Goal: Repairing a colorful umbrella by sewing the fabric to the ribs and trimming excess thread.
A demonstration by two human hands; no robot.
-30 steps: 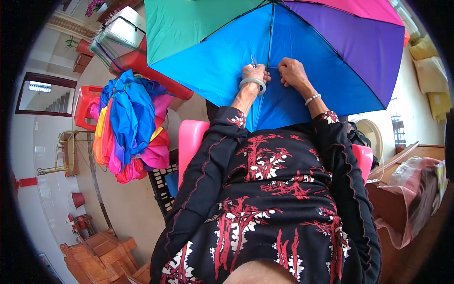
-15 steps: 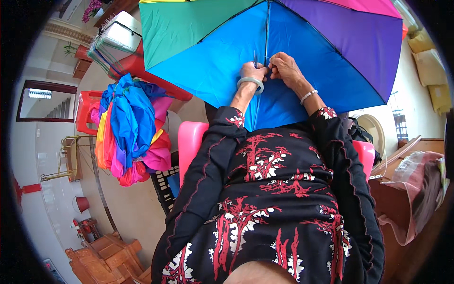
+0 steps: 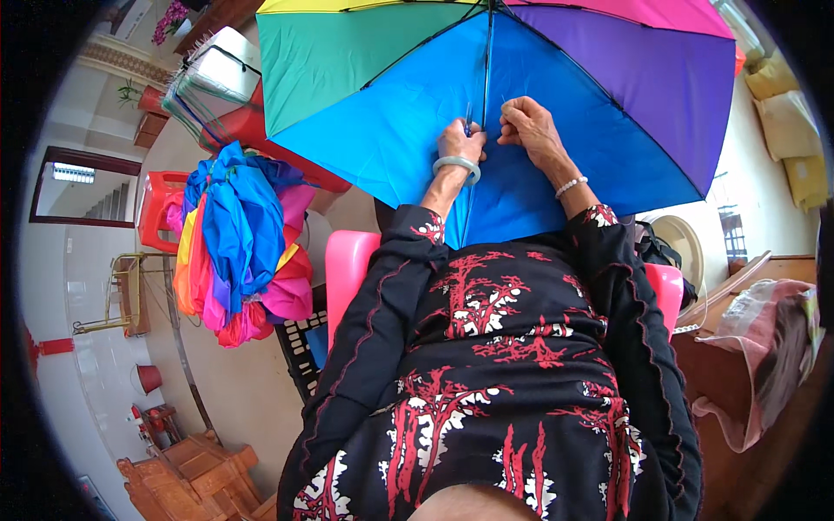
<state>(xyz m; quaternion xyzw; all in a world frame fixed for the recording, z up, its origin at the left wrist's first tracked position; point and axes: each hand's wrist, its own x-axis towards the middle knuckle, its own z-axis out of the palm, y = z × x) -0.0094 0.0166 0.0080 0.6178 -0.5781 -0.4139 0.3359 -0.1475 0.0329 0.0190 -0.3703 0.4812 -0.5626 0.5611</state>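
Note:
An opened umbrella canopy (image 3: 417, 113) with rainbow panels lies over my lap, its blue panel nearest me. A thin dark rib (image 3: 487, 69) runs down the blue panel between my hands. My left hand (image 3: 460, 143) is closed round a slim pointed tool that looks like small scissors (image 3: 468, 113), its tips pointing away from me. The fingers rest against the blue cloth beside the rib. Just right of the rib, my right hand (image 3: 528, 130) is raised with thumb and fingertips pinched together. A faint thin line shows at the fingertips; what they hold is too small to name.
A pile of folded colourful umbrella cloth (image 3: 239, 243) sits on a red stool (image 3: 156, 208) at my left. Behind it, a white box (image 3: 230, 61) with thin rods stands on something red. Pink chair arms (image 3: 347, 269) flank me. A wooden surface with a cloth (image 3: 756, 347) lies right.
My right hand has drawn slightly right, widening the gap from my left hand. The left hand has shifted a little left and down, still holding the pointed tool.

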